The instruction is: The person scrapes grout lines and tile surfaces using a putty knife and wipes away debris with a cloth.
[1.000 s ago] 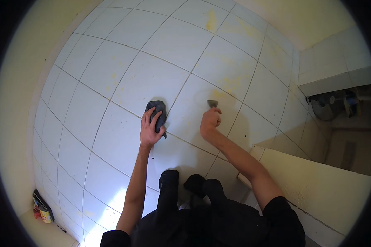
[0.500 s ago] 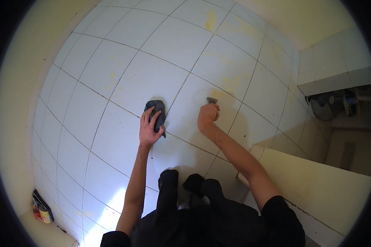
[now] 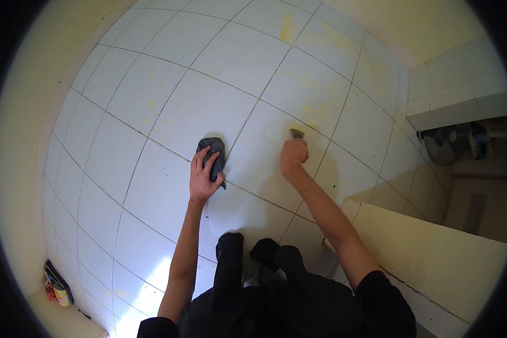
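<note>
On the light tiled floor (image 3: 169, 186), my left hand (image 3: 205, 177) is closed over a bunched dark grey cloth (image 3: 215, 145), its thumb along the right edge. To the right, my right hand (image 3: 294, 155) is wrapped round a small scraper; its handle is hidden in the fist. The scraper's flat blade (image 3: 297, 133) shows beyond the knuckles, against the floor. Yellow stains (image 3: 314, 114) lie on the tile just beyond the blade. A lighter yellow patch (image 3: 287, 27) marks the tiles farther off.
A pale ledge (image 3: 422, 231) juts in at the right, close to my right arm. Behind it, a recess holds dark objects (image 3: 442, 147). Bottles and a black item (image 3: 59, 286) stand by the left wall. My black-clad feet (image 3: 231, 248) are on the floor below my hands.
My right hand has moved a little to the right with the scraper, and the blade is now nearer the yellow stains. My left hand and the cloth have stayed put.
</note>
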`<state>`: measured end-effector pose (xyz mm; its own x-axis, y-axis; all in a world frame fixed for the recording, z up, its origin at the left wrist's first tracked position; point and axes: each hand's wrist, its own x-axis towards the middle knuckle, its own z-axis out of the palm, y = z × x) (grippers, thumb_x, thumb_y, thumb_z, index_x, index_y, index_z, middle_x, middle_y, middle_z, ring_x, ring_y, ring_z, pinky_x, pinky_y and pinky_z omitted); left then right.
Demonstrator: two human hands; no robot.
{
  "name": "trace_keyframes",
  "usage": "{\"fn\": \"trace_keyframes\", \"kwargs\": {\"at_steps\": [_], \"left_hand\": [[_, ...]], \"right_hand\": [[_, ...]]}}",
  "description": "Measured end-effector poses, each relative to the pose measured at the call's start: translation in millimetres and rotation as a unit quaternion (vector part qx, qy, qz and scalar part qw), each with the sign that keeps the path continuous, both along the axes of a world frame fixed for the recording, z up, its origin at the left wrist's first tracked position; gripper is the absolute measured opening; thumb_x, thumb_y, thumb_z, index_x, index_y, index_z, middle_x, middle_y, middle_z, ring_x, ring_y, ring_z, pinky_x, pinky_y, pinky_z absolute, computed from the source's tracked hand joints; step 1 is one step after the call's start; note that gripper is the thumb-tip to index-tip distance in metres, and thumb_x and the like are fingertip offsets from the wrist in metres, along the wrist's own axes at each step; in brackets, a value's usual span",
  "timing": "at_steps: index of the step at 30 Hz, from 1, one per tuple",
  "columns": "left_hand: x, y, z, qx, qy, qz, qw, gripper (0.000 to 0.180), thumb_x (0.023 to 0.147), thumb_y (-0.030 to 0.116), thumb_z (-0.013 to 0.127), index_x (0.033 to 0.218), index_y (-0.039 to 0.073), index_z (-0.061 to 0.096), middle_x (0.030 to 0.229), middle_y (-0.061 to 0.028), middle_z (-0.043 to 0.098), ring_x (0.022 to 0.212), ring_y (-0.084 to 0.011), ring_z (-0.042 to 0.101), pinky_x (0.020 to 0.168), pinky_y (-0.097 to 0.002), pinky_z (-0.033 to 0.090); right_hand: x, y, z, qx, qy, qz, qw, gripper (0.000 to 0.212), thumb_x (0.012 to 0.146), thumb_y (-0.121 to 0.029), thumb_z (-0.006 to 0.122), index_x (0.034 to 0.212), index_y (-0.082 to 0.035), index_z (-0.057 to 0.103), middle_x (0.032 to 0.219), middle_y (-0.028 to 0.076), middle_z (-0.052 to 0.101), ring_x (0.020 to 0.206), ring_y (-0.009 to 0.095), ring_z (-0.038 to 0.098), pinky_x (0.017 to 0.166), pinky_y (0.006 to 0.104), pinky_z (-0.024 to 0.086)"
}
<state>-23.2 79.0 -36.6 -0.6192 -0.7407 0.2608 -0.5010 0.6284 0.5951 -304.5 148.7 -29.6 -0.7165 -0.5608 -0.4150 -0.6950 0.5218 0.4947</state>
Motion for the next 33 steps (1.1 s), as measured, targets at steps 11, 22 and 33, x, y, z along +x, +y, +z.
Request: {"fn": "trace_keyframes", "kwargs": {"at_steps": [11,22,33], "left_hand": [[-4,1,-4,-0.001,0.006,0.001,1.000,0.061,0.075,0.015,0.069,0.136,0.013,0.063,0.149,-0.0161,0.050,0.136,-0.0419,0.047,0.116,-0.0532,0.041],[3,0,-4,0.005,0.001,0.003,1.000,0.062,0.074,0.013,0.069,0.136,0.011,0.063,0.149,-0.0182,0.049,0.137,-0.0424,0.046,0.116,-0.0541,0.040],[1,-1,-3,-0.004,0.007,0.003,1.000,0.060,0.075,0.016,0.069,0.135,0.012,0.063,0.149,-0.0161,0.051,0.136,-0.0414,0.047,0.115,-0.0535,0.041]], "right_hand": [[-21,2,-8,-0.037,-0.078,-0.048,0.995,0.033,0.088,-0.006,0.066,0.119,-0.002,0.076,0.131,0.027,0.066,0.069,0.020,0.070,0.034,0.0312,0.040],[-5,10,4,-0.102,-0.091,0.024,0.990,0.025,0.092,-0.012,0.067,0.112,-0.007,0.080,0.125,0.027,0.070,0.092,0.029,0.077,0.050,0.0396,0.059],[-12,32,-3,-0.196,0.034,0.101,0.975,0.013,0.086,-0.009,0.069,0.091,-0.004,0.080,0.095,0.018,0.076,0.078,0.027,0.077,0.061,0.0343,0.061]]}}
